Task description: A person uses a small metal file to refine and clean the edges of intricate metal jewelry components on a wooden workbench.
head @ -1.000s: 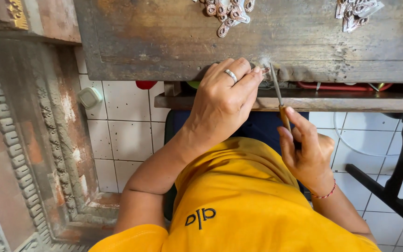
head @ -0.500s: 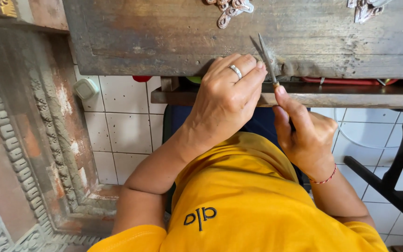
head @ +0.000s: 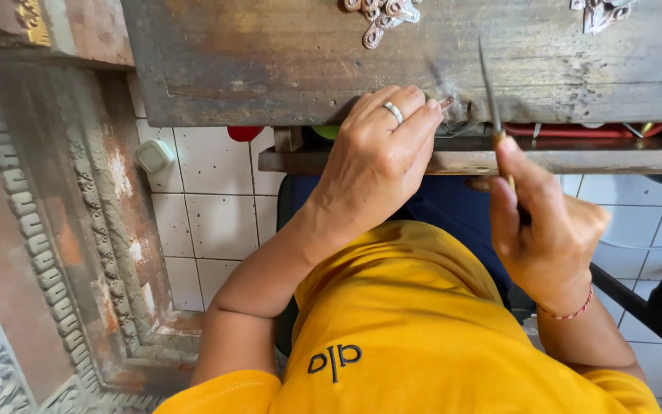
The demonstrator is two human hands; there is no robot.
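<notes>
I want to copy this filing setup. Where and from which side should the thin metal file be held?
Probably by its lower handle end, from the bench's near edge. The file stands almost upright with its slim tip over the worn wooden bench, and the right hand wraps the lower end. The left hand pinches a small piece at the bench's edge.

Head camera, looking steeply down, close over wooden workbench (head: 270, 61)

My workbench (head: 270, 61) is a worn, scratched wooden slab (grey-brown, heavily scuffed). A cluster of small metal pieces (head: 381, 15) lies on it towards its far edge. To the right of that cluster, further metal parts (head: 599, 11) rest, partly cut off.
</notes>
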